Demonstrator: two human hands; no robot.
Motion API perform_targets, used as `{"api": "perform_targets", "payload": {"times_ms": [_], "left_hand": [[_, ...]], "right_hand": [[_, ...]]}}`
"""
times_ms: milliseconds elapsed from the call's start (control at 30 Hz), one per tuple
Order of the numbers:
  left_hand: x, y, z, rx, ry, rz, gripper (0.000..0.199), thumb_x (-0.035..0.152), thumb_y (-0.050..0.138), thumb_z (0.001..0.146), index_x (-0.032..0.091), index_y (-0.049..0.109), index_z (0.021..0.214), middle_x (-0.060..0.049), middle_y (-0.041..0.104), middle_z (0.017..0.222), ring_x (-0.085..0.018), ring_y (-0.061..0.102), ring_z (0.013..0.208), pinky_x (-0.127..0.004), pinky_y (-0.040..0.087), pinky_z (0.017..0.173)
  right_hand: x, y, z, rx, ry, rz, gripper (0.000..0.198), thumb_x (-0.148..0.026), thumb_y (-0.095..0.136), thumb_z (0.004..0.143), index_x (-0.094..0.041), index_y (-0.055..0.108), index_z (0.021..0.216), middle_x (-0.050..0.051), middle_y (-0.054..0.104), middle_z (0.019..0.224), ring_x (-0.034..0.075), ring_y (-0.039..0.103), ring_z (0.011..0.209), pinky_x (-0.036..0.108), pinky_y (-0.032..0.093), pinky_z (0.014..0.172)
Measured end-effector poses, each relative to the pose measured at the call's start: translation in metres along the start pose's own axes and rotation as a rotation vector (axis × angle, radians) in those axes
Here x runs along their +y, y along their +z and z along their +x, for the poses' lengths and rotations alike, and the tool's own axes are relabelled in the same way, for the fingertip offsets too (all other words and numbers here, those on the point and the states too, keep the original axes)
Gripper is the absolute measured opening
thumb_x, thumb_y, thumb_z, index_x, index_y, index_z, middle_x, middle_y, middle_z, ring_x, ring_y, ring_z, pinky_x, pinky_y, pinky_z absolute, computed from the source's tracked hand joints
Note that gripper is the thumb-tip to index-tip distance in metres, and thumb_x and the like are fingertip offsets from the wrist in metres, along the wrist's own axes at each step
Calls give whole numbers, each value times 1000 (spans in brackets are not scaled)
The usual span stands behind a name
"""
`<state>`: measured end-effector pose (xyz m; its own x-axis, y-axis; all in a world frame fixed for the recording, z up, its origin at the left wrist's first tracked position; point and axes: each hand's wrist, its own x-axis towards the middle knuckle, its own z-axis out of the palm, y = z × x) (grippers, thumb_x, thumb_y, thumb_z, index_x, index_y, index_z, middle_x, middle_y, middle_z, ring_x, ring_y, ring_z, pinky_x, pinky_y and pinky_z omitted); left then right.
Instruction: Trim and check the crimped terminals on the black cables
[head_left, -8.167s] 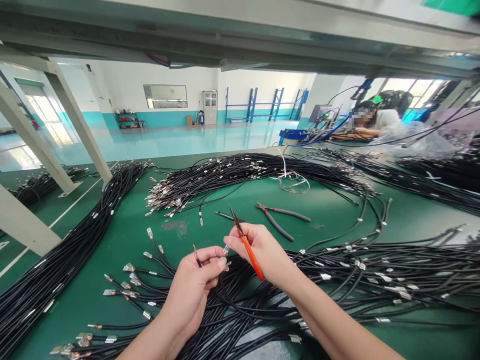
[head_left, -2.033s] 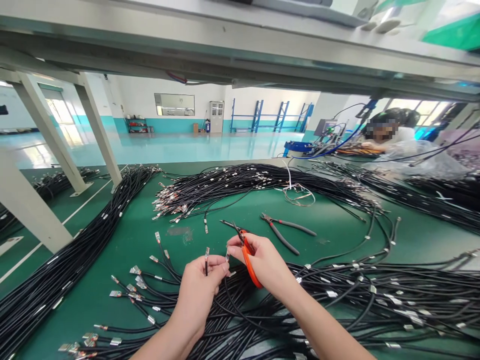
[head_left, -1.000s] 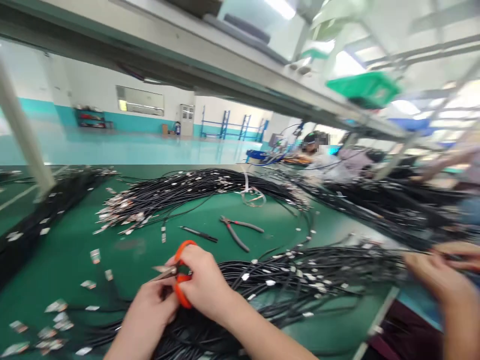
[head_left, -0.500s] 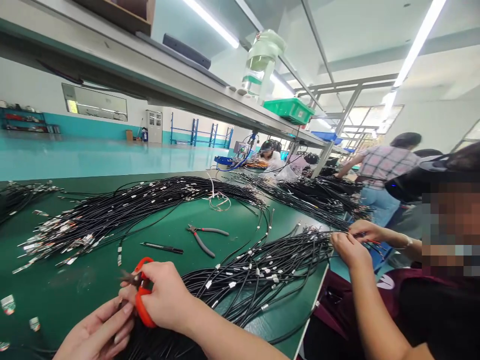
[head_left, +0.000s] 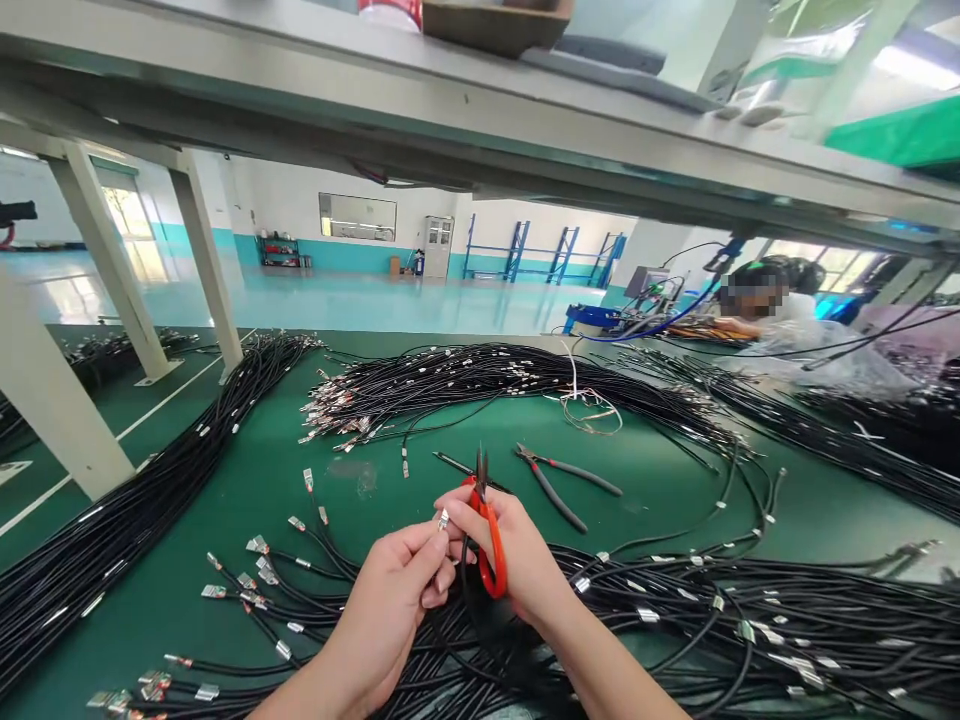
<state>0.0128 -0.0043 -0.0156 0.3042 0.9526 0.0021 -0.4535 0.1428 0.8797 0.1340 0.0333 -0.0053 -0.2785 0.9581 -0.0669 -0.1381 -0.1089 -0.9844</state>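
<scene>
My left hand (head_left: 397,590) pinches the end of a black cable, where a small silvery connector (head_left: 443,520) shows between thumb and forefinger. My right hand (head_left: 529,550) is wrapped round red-handled scissors (head_left: 493,555), their blades pointing up and away from me. The right thumb and fingertips meet the left hand's fingers beside the connector. Under both hands lies a bundle of black cables (head_left: 442,660), with tagged connector ends fanned out on the left. Beyond the right hand, grey-handled cutting pliers (head_left: 562,485) lie spread on the green table. A thin black pen-like tool (head_left: 454,462) is partly hidden behind the scissors.
More cable bundles lie across the back (head_left: 450,370), left (head_left: 187,460) and right (head_left: 810,610). A white tie loop (head_left: 592,410) rests on the back bundle. A shelf beam (head_left: 375,100) crosses overhead, with metal posts (head_left: 60,400) at left. Another person (head_left: 750,300) sits far right.
My view has swung left, and the neighbour's hands have left it. The scissors' blades have turned from pointing left to pointing up. A silvery connector now shows in my left fingers.
</scene>
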Motion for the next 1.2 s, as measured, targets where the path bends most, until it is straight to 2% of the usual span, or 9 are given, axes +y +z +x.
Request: {"api": "perform_targets", "payload": {"times_ms": [267, 467, 600, 733, 867, 1000, 1067, 1200], "left_hand": [[-4, -2, 4, 86, -4, -41, 20, 27, 55, 79, 11, 64, 87, -3, 46, 73, -8, 31, 59, -22, 21, 51], [-4, -5, 3, 76, 1, -82, 24, 30, 56, 77, 10, 65, 89, -4, 47, 73, -9, 32, 59, -22, 23, 52], [-4, -3, 2, 70, -12, -73, 21, 27, 61, 74, 11, 65, 86, -2, 48, 71, -9, 33, 60, -21, 26, 54], [-4, -3, 4, 147, -52, -35, 20, 20, 68, 66, 11, 65, 83, -2, 52, 76, -7, 34, 57, -19, 28, 52], [1, -9, 8, 213, -57, -190, 12, 18, 65, 69, 11, 64, 78, -3, 53, 74, -6, 40, 56, -16, 35, 50], [9, -20, 13, 303, -49, -321, 23, 7, 59, 70, 16, 61, 91, -3, 55, 74, -9, 50, 59, -19, 45, 51], [12, -20, 14, 345, -88, -320, 23, 8, 56, 72, 17, 60, 93, -3, 55, 73, -11, 52, 58, -21, 48, 50], [18, -8, 10, 350, -186, -331, 17, 15, 54, 74, 21, 61, 88, -2, 54, 71, -11, 53, 56, -25, 50, 48]], "right_hand": [[-1, 1, 1, -13, -93, -55, 25, -37, 63, 70, -13, 57, 75, -2, 54, 59, 9, 48, 54, 22, 40, 54], [-5, 2, -1, 15, -108, -52, 27, -40, 62, 70, -14, 56, 71, 0, 57, 63, 10, 49, 56, 23, 39, 56], [-4, -4, 1, 102, -146, -149, 25, -38, 61, 72, -14, 59, 75, 2, 59, 67, 11, 49, 60, 24, 39, 60], [-8, -6, 2, 203, -214, -280, 21, -35, 58, 73, -14, 59, 75, 2, 59, 68, 13, 50, 63, 25, 39, 62], [-21, 2, -11, 108, -283, -551, 11, -25, 55, 72, -15, 56, 68, 0, 57, 64, 13, 49, 60, 23, 38, 58], [-26, 13, -36, 81, -390, -1007, 7, -17, 55, 66, -16, 52, 59, -1, 54, 60, 11, 45, 53, 19, 33, 48], [-21, 16, -46, 72, -441, -1220, 9, -20, 57, 63, -17, 51, 57, 0, 55, 60, 11, 45, 53, 20, 33, 47], [-3, 17, -55, 59, -501, -1480, 11, -27, 59, 63, -17, 55, 64, 2, 61, 64, 15, 51, 58, 22, 39, 53]]}}
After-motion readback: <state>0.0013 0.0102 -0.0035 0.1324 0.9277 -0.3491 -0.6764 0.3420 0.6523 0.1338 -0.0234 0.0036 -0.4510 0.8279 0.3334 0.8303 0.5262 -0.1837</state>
